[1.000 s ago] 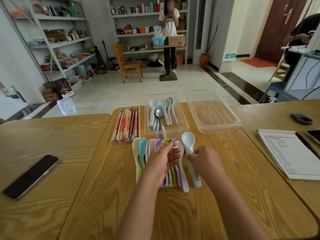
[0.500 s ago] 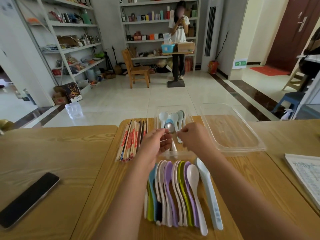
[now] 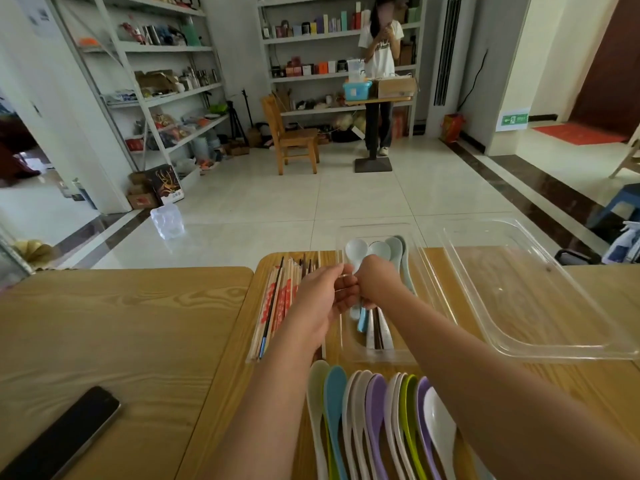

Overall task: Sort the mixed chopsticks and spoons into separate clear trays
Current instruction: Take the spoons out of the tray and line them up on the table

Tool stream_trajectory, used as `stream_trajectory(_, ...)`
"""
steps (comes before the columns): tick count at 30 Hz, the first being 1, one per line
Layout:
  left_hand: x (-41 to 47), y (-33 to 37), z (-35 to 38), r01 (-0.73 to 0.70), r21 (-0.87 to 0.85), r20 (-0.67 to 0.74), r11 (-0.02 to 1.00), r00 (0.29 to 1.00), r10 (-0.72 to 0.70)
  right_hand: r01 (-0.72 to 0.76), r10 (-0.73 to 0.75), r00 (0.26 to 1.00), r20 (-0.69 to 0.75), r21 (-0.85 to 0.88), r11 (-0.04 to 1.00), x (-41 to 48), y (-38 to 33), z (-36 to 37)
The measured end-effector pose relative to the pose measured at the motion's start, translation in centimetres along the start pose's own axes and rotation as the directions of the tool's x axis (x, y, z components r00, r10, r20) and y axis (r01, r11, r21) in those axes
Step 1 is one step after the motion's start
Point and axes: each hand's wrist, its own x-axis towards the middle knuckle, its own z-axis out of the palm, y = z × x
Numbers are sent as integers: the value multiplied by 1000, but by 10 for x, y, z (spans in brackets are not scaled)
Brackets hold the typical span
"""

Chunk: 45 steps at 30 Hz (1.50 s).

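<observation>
Spoons [image 3: 375, 410] wait in a row while one goes into the narrow tray [image 3: 374, 227]

Far left, a phone [image 3: 62, 438] lies on the neighbouring table and has no part in the job. The chopsticks [image 3: 277, 306] lie in a lengthwise bundle just left of the narrow tray. A clear edge shows at their near end, but I cannot tell whether they sit in a tray of their own. The left hand [image 3: 322, 299] hangs over the line between bundle and tray, fingers curled, thumb and forefinger meeting the right hand. Whether it holds anything is hidden. The right hand [image 3: 375, 284] is just beside it, over the tray, fingers curled down on a white spoon [image 3: 356, 251]. The spoon's bowl juts out beyond the knuckles, among the pale spoons lying there. So the spoon sits directly under the grip and inside the tray's walls, not over the table [image 3: 228, 375].

The step looks like setting one spoon down with its fellows. The next move calls for a clean release so it nests flat. After that comes a reach back to the row, which lies just in front of the tray and partly under the right forearm. Further right, the wide tray [image 3: 519, 306] holds nothing, and by my guess it is meant for the chopsticks
</observation>
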Motion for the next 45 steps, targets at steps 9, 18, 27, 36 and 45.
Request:
stream_trajectory(9,-2,-1,-5,-12,-16,10,1000,1000,12,27,-25,999,-34,62,998,10,-1,-5)
stream_trajectory(18,-71,0,16,-36,-71,134,997,990,45,61,-44,997,-64,293,954,-64,38,-54)
stream_trajectory(27,-166,-101,59,142,-109,242,984,964,-112,-54,97,993,-69,470,881,-251,184,-77)
stream_trajectory(36,-191,-113,78,173,-41,228,984,960,-159,-137,175,983,-46,444,886,-260,215,-52)
stream_trajectory(45,-190,-118,79,184,-12,227,983,958,-176,-156,198,974,-108,308,938,-239,213,-34)
